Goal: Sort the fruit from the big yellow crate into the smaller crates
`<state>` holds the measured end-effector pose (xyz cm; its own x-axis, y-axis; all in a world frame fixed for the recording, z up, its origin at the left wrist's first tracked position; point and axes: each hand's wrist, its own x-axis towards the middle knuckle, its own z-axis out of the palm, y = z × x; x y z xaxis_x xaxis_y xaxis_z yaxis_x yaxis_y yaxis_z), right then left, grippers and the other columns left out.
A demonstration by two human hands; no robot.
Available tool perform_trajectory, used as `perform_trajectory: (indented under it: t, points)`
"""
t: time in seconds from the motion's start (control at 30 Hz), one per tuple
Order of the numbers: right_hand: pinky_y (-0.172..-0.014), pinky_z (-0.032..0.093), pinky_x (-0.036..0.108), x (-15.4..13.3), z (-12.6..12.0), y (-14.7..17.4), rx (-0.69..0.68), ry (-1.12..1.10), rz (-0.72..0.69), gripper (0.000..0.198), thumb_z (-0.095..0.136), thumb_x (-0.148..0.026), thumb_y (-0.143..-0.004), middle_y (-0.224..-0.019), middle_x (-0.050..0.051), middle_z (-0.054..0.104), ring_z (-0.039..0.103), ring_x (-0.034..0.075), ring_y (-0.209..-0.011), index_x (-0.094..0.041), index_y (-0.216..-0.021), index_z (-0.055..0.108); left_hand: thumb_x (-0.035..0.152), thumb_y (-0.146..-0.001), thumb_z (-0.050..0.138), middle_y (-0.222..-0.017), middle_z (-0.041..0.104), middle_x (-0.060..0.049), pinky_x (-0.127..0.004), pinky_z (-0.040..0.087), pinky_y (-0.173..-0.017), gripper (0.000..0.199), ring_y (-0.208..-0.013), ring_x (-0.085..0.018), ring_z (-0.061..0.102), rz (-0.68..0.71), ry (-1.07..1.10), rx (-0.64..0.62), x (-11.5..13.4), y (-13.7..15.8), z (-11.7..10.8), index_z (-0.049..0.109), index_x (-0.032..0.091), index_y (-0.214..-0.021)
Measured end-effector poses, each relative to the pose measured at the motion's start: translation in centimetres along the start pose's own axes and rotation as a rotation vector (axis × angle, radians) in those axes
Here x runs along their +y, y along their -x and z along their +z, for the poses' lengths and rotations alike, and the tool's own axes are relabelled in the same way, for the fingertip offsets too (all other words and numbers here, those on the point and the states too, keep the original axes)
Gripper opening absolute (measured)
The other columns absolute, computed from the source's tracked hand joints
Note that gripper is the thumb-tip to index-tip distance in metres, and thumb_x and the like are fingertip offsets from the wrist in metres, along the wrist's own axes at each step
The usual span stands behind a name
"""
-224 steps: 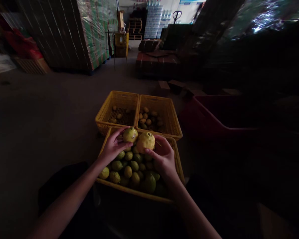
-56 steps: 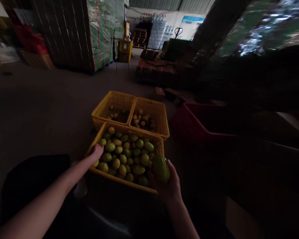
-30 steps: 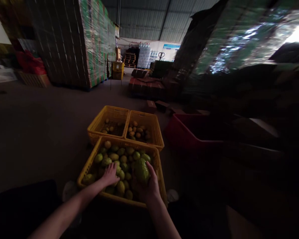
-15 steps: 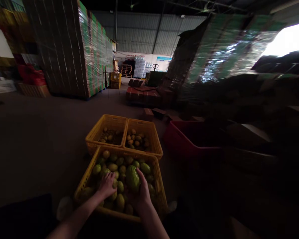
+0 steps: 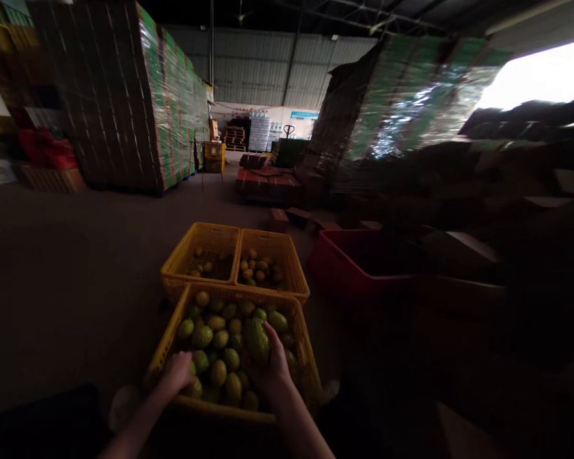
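A yellow plastic crate [image 5: 243, 413] in front of me is filled with green and yellowish oval fruits [image 5: 219, 373], mango-like in shape. My right hand [image 5: 276, 370] is closed around a larger, glossy green fruit [image 5: 257, 341], held above the pile on the crate's right side. At the left front of the crate, my left hand [image 5: 178, 371] has its fingers curled over a green fruit [image 5: 192, 368], mostly hidden by the hand. My right palm is partly hidden behind the fruit it holds.
Two more yellow crates adjoin the far side: the left crate [image 5: 172, 274] and right crate [image 5: 296, 271] hold fewer fruits. A red tub [image 5: 344, 271] stands to the right. Farther off are wrapped pallet stacks [image 5: 172, 108] and flat cartons [image 5: 268, 182].
My left hand has moved from the middle of the pile toward the crate's left front, uncovering fruits there. My right hand still holds the large green fruit, turned slightly. The view has shifted a little.
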<state>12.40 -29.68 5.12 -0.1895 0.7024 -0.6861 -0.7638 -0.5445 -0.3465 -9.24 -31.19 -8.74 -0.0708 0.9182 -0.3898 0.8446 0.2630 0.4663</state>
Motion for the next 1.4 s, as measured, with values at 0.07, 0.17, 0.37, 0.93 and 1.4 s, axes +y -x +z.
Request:
perform_trajectory:
  t: [0.07,0.17,0.37,0.93,1.4]
  points:
    - [-0.043,0.046,0.02,0.2,-0.2,-0.1,-0.003,0.03,0.007,0.02,0.069,-0.037,-0.079,-0.056,0.001,0.068,0.063,0.014,-0.047,-0.018,-0.078,0.062,0.019,-0.043,0.074,-0.092,0.072,-0.015,-0.06,0.037,-0.098,0.026,-0.112,-0.05,0.057,-0.02,0.0,-0.032,1.1,-0.4,-1.4,0.065,0.019,-0.067]
    - [-0.043,0.048,0.022,0.2,-0.4,0.0,-0.02,0.093,-0.021,0.017,0.072,-0.034,-0.073,-0.056,0.0,0.068,0.064,0.016,-0.048,-0.02,-0.075,0.063,0.025,-0.041,0.078,-0.068,0.067,-0.009,-0.06,0.04,-0.096,0.023,-0.102,-0.048,0.062,-0.005,0.089,-0.115,2.8,-1.4,-5.5,0.056,0.02,-0.049]
    - [-0.053,0.055,0.025,-2.5,2.1,0.7,-0.22,0.169,-0.233,0.028,0.078,-0.022,-0.066,-0.077,-0.002,0.075,0.07,0.018,-0.067,-0.026,-0.091,0.067,0.059,-0.079,0.042,-0.076,0.071,-0.006,-0.037,0.054,-0.076,0.048,-0.082,-0.025,0.069,0.185,0.669,-0.291,6.2,-1.7,-14.7,0.07,0.02,-0.082]
    - [-0.052,0.055,0.028,-1.6,4.7,-2.1,-0.31,0.177,-0.085,0.034,0.06,-0.049,-0.083,-0.062,0.004,0.069,0.064,0.017,-0.052,-0.016,-0.078,0.068,0.036,-0.083,0.048,-0.067,0.068,-0.005,-0.028,0.054,-0.053,0.027,-0.057,-0.017,0.066,-0.051,1.992,-0.268,12.1,1.0,-11.9,0.065,0.015,-0.079]
    - [-0.054,0.05,0.029,-2.7,4.9,-1.3,-0.334,0.376,-0.441,0.017,0.057,-0.028,-0.066,-0.064,0.004,0.068,0.061,0.02,-0.058,-0.018,-0.068,0.07,0.044,-0.066,0.059,-0.06,0.065,-0.006,-0.025,0.051,-0.053,0.031,-0.063,-0.02,0.067,0.243,1.691,-0.29,14.4,1.9,-12.3,0.064,0.014,-0.063]
